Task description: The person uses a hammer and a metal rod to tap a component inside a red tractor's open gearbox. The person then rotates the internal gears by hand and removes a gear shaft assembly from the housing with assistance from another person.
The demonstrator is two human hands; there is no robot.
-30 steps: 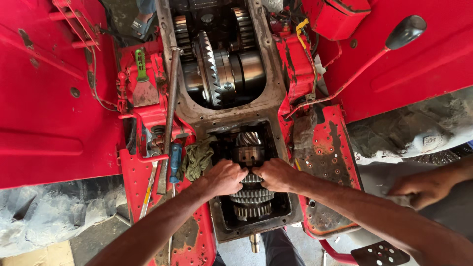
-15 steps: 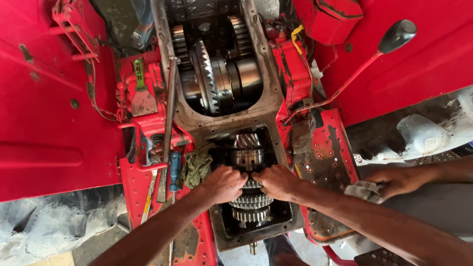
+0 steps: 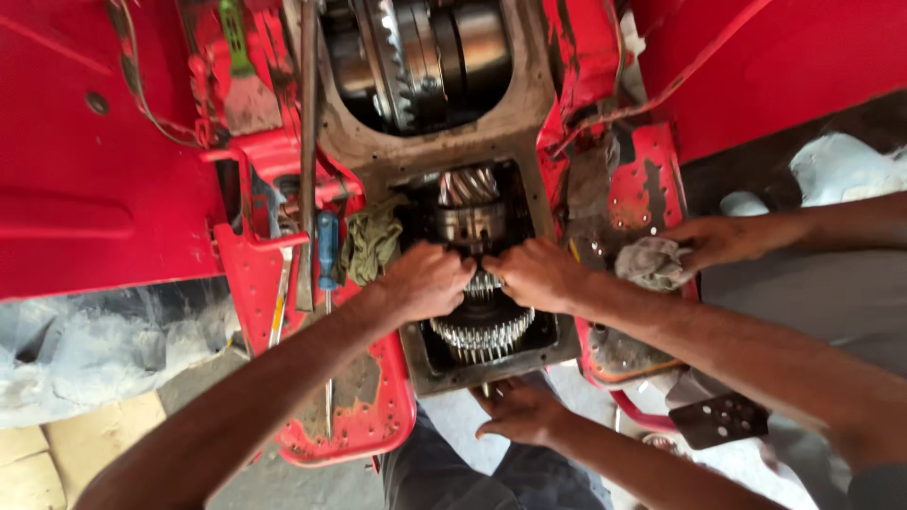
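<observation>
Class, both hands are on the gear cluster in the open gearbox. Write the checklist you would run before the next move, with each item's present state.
1. Left hand on the gear cluster: ok.
2. Right hand on it too: ok.
3. Other people's hands out of the housing: not ok, one hand rests at its lower edge.
4. Green rag outside the opening: ok.
5. Blue-handled screwdriver away from the gears: ok.
6. Gear teeth undamaged: cannot tell.

Gear cluster (image 3: 482, 326) inside open housing (image 3: 416, 364)

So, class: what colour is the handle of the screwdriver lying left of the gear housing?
Blue; the screwdriver handle shows best in the head view.
</observation>
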